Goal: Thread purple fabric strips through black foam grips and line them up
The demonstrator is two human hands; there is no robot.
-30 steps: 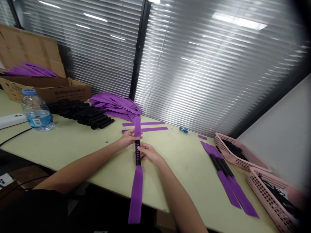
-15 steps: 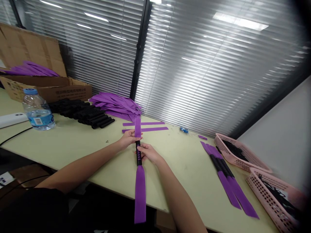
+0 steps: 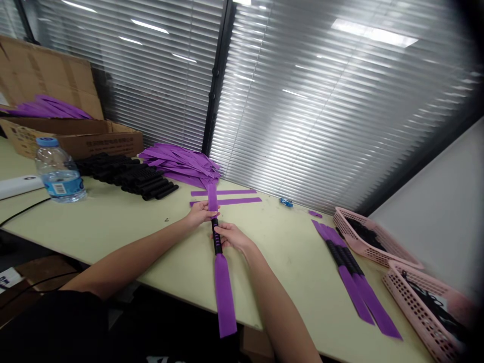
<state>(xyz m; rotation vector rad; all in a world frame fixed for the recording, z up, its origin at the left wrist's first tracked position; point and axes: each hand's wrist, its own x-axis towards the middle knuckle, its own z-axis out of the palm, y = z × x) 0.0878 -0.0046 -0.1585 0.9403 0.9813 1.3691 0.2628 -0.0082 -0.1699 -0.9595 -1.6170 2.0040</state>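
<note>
Between my hands is a purple strap (image 3: pixel 226 297) threaded through a ribbed black sleeve (image 3: pixel 217 242), with purple showing through slots in the sleeve. My left hand (image 3: pixel 200 213) pinches the strap's upper part just above the sleeve. On the sleeve itself, my right hand (image 3: pixel 231 236) is closed, thumb on top and fingers partly hidden behind. The strap's long lower end hangs toward the table's front edge. Beyond my left hand, two flat purple straps (image 3: pixel 242 201) lie crosswise on the table.
Black sleeves (image 3: pixel 139 176) are heaped at left, beside a purple strap pile (image 3: pixel 181 164), a water bottle (image 3: pixel 60 174) and a cardboard box (image 3: pixel 113 143). At right lie several sleeved straps (image 3: pixel 353 282) near pink baskets (image 3: pixel 378 247) holding black items. A small blue object (image 3: pixel 286 202) sits by the blinds.
The strap's lower end has swung right and slightly up, and its top has shifted a little left. Both hands keep their grip on the piece.
</note>
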